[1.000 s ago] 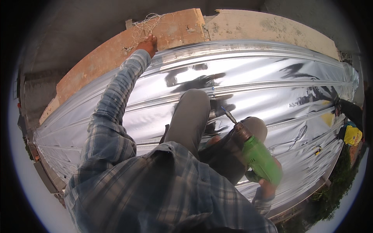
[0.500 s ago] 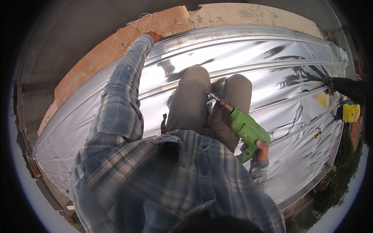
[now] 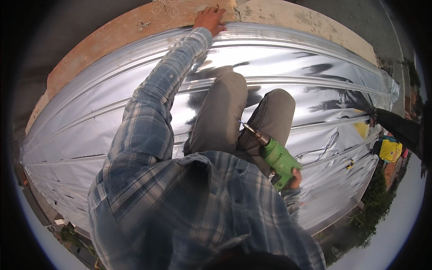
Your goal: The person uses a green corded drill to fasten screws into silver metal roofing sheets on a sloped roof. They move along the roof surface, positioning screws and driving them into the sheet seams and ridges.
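Note:
A green power drill (image 3: 280, 159) with a metal chuck and a narrow bit lies over my right thigh, its bit pointing up and left between my knees. My right hand (image 3: 295, 178) is wrapped round its handle. Stretched far forward, my left hand (image 3: 209, 20) rests where the silver foil sheeting (image 3: 270, 54) meets the orange-brown wall top (image 3: 112, 33). Its fingers are spread over the edge, and I see nothing held in them. A tangle of pale string (image 3: 165, 10) lies on the wall just left of that hand.
Metal battens (image 3: 310, 81) run across the foil beneath me. A dark cable (image 3: 330, 143) curls to the right of the drill. Farther right are a person's dark-clad leg (image 3: 398, 126) and a yellow bag (image 3: 389, 150). The roof edge drops toward trees (image 3: 371, 204).
My left hand has moved right along the wall edge, away from the string, and its fingers now show spread. The drill stays in my right hand, shifted slightly left and down.

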Demonstrator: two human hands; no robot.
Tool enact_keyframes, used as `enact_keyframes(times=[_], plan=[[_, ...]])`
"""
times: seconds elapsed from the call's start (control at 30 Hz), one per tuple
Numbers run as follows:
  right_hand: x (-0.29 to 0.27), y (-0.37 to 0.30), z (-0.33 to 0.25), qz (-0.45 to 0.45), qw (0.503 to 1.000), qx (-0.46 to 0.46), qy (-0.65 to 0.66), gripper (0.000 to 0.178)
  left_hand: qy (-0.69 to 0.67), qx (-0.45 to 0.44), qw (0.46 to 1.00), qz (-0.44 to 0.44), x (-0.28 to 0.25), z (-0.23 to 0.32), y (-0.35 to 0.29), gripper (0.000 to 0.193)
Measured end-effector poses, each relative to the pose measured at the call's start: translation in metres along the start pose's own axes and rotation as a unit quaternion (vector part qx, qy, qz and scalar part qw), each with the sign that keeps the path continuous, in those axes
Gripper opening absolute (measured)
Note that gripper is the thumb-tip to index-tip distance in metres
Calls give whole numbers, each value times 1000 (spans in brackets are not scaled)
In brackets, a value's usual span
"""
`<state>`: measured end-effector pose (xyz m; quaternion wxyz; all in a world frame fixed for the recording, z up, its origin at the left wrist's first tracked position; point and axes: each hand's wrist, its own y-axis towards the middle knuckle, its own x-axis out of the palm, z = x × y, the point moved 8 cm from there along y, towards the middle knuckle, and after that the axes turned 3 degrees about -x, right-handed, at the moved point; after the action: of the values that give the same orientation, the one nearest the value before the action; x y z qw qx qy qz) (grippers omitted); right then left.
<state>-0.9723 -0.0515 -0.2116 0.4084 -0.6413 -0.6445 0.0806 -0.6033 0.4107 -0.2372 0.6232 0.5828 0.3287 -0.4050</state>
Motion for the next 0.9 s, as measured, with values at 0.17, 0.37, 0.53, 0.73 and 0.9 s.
enact_keyframes(times=[0.17, 0.37, 0.53, 0.73, 0.9], plan=[[-2, -2, 2, 26, 999, -20, -5, 77, 9, 36, 977, -211, 42, 25, 15, 30], [-10, -1, -3, 50, 998, -10, -44, 75, -35, -15, 982, -184, 30, 22, 27, 24], [-26, -9, -20, 83, 975, -24, -205, 79, -82, -77, 980, -165, 27, 19, 27, 24], [0, 1, -38, 16, 968, -4, -249, 86, -108, -121, 972, -169, 20, 11, 25, 25], [-51, -31, -1, 13, 990, 72, -121, 85, -133, -133, 967, -171, 24, 18, 25, 25]])
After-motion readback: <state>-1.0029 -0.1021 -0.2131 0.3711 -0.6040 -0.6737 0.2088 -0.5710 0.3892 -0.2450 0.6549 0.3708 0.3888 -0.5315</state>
